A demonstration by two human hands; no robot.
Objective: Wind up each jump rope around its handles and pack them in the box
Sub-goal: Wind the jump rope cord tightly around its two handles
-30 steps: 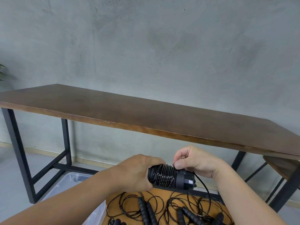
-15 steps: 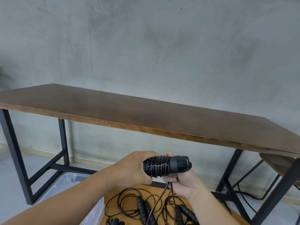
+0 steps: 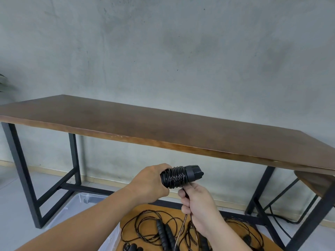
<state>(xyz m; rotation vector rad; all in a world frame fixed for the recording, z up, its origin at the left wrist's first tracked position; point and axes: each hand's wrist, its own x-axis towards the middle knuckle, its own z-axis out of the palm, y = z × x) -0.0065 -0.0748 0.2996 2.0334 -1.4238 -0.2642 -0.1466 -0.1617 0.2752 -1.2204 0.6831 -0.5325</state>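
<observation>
The left hand (image 3: 150, 182) grips the wound handles (image 3: 178, 176) while the right hand (image 3: 197, 205) pinches the cord (image 3: 183, 227), which should stay taut so each turn lies snug.

The light was soft and even, with faint shadows on the wall (image 3: 163, 51). The edges bent a little, and the loose ropes (image 3: 155, 230) perhaps looked blurry.

The left hand (image 3: 150, 182) holds the jump rope handles (image 3: 181, 176), with black rope wound around them. The right hand (image 3: 197, 205) grips the loose rope (image 3: 181, 230) just below. More jump ropes (image 3: 163, 230) lie on a small wooden table (image 3: 268, 241).
</observation>
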